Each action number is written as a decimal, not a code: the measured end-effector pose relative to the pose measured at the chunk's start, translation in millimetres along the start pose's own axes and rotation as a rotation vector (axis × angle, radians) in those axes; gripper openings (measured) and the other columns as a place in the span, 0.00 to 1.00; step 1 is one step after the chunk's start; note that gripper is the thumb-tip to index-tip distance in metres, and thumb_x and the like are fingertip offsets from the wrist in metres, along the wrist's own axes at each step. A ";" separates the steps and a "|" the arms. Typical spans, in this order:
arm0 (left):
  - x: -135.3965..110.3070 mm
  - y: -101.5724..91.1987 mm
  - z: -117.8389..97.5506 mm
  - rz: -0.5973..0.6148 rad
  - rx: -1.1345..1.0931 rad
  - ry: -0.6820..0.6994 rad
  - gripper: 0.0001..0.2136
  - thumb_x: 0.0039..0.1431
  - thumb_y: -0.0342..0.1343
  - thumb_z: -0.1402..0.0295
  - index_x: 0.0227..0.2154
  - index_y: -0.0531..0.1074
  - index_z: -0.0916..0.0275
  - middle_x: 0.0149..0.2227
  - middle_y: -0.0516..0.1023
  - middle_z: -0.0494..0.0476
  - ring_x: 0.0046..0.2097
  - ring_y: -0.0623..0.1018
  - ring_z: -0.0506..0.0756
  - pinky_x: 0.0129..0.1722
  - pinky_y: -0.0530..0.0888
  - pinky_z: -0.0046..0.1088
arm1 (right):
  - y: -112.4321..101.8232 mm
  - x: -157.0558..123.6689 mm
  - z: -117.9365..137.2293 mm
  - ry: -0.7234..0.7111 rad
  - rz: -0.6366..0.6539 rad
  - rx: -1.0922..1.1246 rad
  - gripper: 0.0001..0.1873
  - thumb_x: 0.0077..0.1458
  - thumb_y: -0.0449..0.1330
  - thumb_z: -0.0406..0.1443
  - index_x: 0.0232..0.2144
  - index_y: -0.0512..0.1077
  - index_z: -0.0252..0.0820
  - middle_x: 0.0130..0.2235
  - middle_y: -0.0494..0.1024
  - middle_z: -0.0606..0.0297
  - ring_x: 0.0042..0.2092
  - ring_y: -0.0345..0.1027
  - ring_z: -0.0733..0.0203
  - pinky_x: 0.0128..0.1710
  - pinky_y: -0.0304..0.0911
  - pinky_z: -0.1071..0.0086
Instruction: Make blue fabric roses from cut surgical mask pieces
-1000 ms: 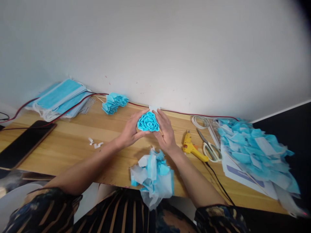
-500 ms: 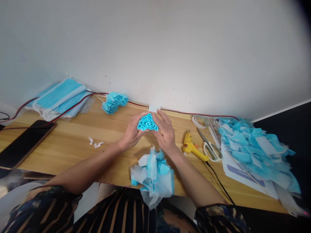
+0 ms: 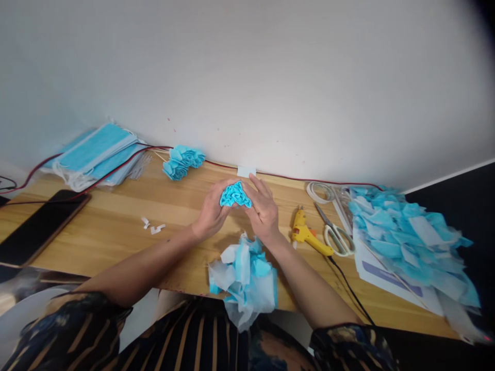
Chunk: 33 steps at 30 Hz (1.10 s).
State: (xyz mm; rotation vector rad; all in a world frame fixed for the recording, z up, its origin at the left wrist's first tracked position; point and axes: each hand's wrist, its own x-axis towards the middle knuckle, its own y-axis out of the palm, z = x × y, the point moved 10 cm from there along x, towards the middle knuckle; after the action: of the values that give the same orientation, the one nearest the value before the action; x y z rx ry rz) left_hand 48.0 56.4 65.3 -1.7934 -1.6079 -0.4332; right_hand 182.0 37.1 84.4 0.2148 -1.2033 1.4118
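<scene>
- Cupping a blue fabric rose [image 3: 235, 195] between them, the left hand [image 3: 212, 211] and the right hand [image 3: 263, 210] are holding it just above the tabletop [image 3: 116, 226], near the wall.
- The left hand is curling round the rose's left side, with its fingers bent against the petals. The right hand is pressing on the right side, with its fingers held straighter and pointing towards the wall.
- Compared with a second ago, the rose is showing less of its round spiral face. It is now looking narrower and bunched, and the two hands are sitting closer together around it.
- A pile of blue and white scraps [image 3: 243, 273] is lying at the near edge, just below the wrists, in the same place as before.
- A yellow glue gun [image 3: 305, 234] and scissors [image 3: 334, 232] are lying to the right of the right hand, unmoved, with a heap of cut blue pieces [image 3: 410, 237] beyond them.
- To the left, a cluster of finished roses [image 3: 182, 161], a stack of face masks [image 3: 96, 154] and a dark phone [image 3: 38, 224] are staying where they were.
</scene>
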 end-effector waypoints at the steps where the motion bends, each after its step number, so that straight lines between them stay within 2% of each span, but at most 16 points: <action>1: -0.2 0.5 0.6 -0.001 -0.003 -0.003 0.25 0.67 0.51 0.48 0.58 0.67 0.60 0.55 0.77 0.66 0.56 0.76 0.62 0.58 0.69 0.41 | -0.2 0.0 0.1 -0.001 -0.005 -0.001 0.24 0.69 0.53 0.43 0.65 0.67 0.58 0.60 0.78 0.65 0.70 0.61 0.52 0.71 0.52 0.43; 6: -2.6 2.5 5.9 -0.027 -0.020 -0.021 0.23 0.68 0.51 0.49 0.57 0.68 0.59 0.53 0.78 0.65 0.54 0.77 0.62 0.56 0.70 0.41 | -0.3 -0.6 1.0 -0.019 -0.022 -0.051 0.22 0.70 0.52 0.42 0.63 0.69 0.57 0.58 0.80 0.64 0.68 0.63 0.52 0.69 0.56 0.44; 12: -4.3 4.0 6.1 -0.046 -0.029 -0.021 0.21 0.68 0.51 0.51 0.57 0.68 0.59 0.53 0.78 0.64 0.54 0.77 0.62 0.56 0.70 0.40 | -1.2 -2.6 1.3 -0.039 -0.055 0.007 0.24 0.69 0.53 0.38 0.65 0.67 0.59 0.59 0.79 0.65 0.68 0.63 0.53 0.70 0.54 0.45; 22: -4.0 7.1 10.8 -0.018 -0.033 -0.060 0.24 0.67 0.51 0.48 0.58 0.67 0.60 0.53 0.77 0.66 0.55 0.76 0.62 0.57 0.70 0.41 | 4.1 -3.9 -8.6 0.052 -0.028 0.014 0.21 0.70 0.51 0.43 0.61 0.72 0.55 0.58 0.80 0.64 0.67 0.65 0.53 0.70 0.53 0.47; 25: -1.5 8.6 12.4 0.032 -0.025 -0.078 0.27 0.66 0.54 0.49 0.61 0.65 0.61 0.58 0.75 0.67 0.58 0.76 0.63 0.59 0.70 0.42 | 2.1 -2.7 -15.9 0.134 -0.024 0.070 0.22 0.70 0.52 0.45 0.62 0.71 0.55 0.61 0.77 0.65 0.68 0.63 0.54 0.71 0.54 0.48; 29: 2.8 8.2 11.6 0.109 -0.001 -0.083 0.35 0.63 0.60 0.53 0.68 0.58 0.60 0.67 0.67 0.69 0.67 0.69 0.65 0.66 0.67 0.43 | -5.5 -0.6 -25.2 0.250 -0.038 0.158 0.24 0.70 0.52 0.47 0.64 0.68 0.56 0.65 0.73 0.64 0.70 0.60 0.55 0.71 0.55 0.51; 33: 6.0 0.8 16.2 0.101 0.032 -0.101 0.36 0.62 0.61 0.55 0.69 0.57 0.58 0.69 0.66 0.68 0.68 0.68 0.65 0.67 0.66 0.45 | -9.0 0.9 -28.6 0.260 -0.025 0.227 0.27 0.69 0.54 0.48 0.67 0.63 0.56 0.67 0.69 0.62 0.70 0.59 0.54 0.70 0.56 0.50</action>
State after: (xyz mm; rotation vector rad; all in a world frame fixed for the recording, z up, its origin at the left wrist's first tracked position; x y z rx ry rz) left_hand 46.7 71.7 57.5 -1.8890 -1.5748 -0.2729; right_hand 203.5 56.6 77.0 0.1953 -0.8257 1.5032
